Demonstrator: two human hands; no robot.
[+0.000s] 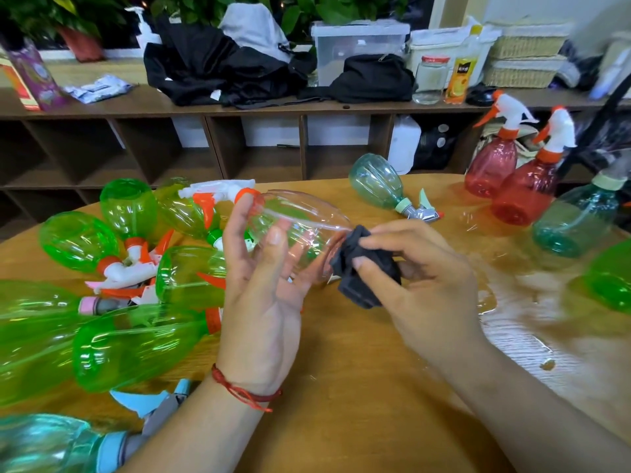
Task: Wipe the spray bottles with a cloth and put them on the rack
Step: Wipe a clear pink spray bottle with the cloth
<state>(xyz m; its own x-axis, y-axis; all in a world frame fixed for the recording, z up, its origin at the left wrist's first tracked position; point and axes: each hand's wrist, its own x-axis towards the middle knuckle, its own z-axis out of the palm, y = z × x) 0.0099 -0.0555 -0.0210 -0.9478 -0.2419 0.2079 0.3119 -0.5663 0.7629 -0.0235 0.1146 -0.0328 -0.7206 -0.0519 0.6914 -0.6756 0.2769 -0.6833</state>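
My left hand (263,285) grips a clear spray bottle (300,230) that lies sideways above the wooden table (358,387). Its white and orange spray head points to the far left. My right hand (423,278) pinches a dark grey cloth (362,271) against the bottle's base. Several green spray bottles (112,339) lie in a heap on the left. Two red spray bottles (512,179) and a teal one (577,216) stand upright at the right. Another teal bottle (379,182) lies on its side at the back.
A green bottle (611,281) sits at the right edge, and a teal one with a blue head (54,445) at the front left. Wet patches (512,302) shine on the table's right side. Behind it runs a brown shelf unit (239,107) with black clothes, jars and boxes.
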